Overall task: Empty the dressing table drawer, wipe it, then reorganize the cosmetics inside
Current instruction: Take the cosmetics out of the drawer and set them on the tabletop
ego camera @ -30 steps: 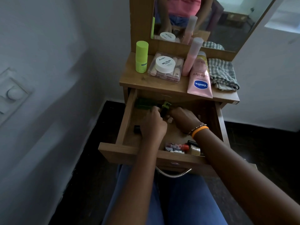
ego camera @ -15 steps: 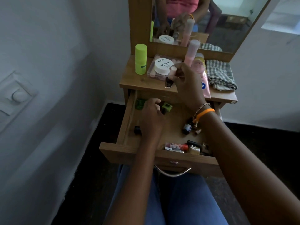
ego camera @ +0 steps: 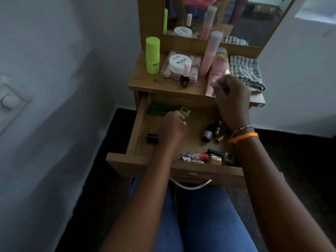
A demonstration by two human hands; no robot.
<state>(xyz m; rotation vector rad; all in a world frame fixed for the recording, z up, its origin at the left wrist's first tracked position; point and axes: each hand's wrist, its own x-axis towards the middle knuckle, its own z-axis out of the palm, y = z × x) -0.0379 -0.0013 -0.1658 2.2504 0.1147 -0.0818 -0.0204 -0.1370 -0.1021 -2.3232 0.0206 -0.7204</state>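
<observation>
The wooden drawer (ego camera: 138, 160) stands pulled out over my lap. My left hand (ego camera: 173, 127) is inside it with fingers curled, beside a green flat case (ego camera: 156, 110) and a small green item (ego camera: 185, 110); anything under its fingers is hidden. My right hand (ego camera: 231, 91) hovers over the tabletop's front edge, fingers loosely curled and holding nothing. A dark nail polish bottle (ego camera: 184, 80) with a pale cap stands upright on the tabletop (ego camera: 145, 82). Small dark bottles (ego camera: 207, 135), a black item (ego camera: 152, 138) and a cluster of cosmetics (ego camera: 205, 157) lie in the drawer.
On the tabletop stand a lime bottle (ego camera: 152, 55), a clear box with a white jar (ego camera: 180, 63), a tall pink bottle (ego camera: 211, 53), a pink lotion tube (ego camera: 220, 70) and a checked cloth (ego camera: 243, 70). A mirror (ego camera: 236, 15) rises behind. A wall is close on the left.
My right hand lifted the nail polish bottle out of the drawer, set it on the tabletop and let go, then drew back right. My left hand stayed in the drawer.
</observation>
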